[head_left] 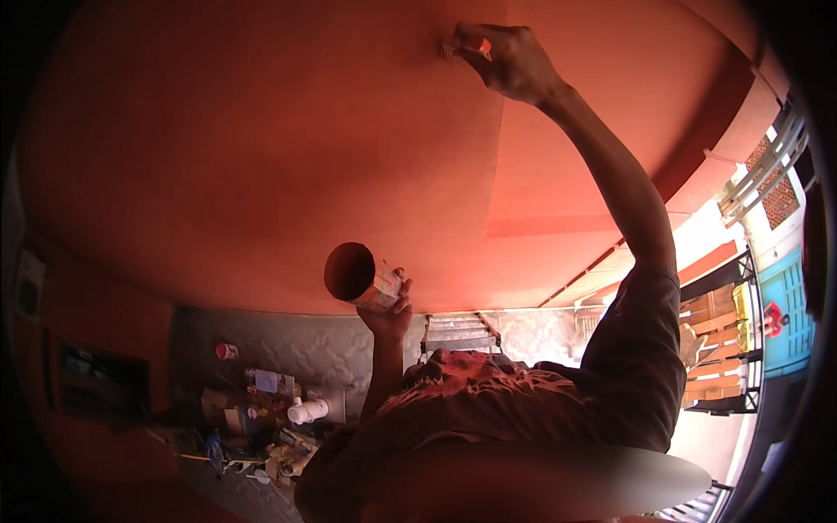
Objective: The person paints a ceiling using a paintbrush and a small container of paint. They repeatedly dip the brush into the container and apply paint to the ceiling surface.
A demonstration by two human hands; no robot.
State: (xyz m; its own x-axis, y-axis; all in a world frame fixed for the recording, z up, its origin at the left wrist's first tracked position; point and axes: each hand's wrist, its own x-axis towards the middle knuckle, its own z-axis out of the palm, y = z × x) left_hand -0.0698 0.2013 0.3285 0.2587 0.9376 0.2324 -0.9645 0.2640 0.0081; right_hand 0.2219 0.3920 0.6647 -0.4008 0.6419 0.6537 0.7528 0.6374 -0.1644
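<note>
Head view, right fingers around likely brush, wall edge near, tin well apart

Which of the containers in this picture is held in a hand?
The open can in the left hand; the red-and-white tub and the white container are lower down, unheld.

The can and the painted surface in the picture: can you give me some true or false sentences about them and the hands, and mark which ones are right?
1. The left hand holds the can. True.
2. The right hand is empty. False: it holds a brush.
3. The big surface is green. False: it is orange-red.
4. The right hand is higher in the picture than the can. True.
5. A white container shows above the can in the picture. False: it shows below it.
</note>
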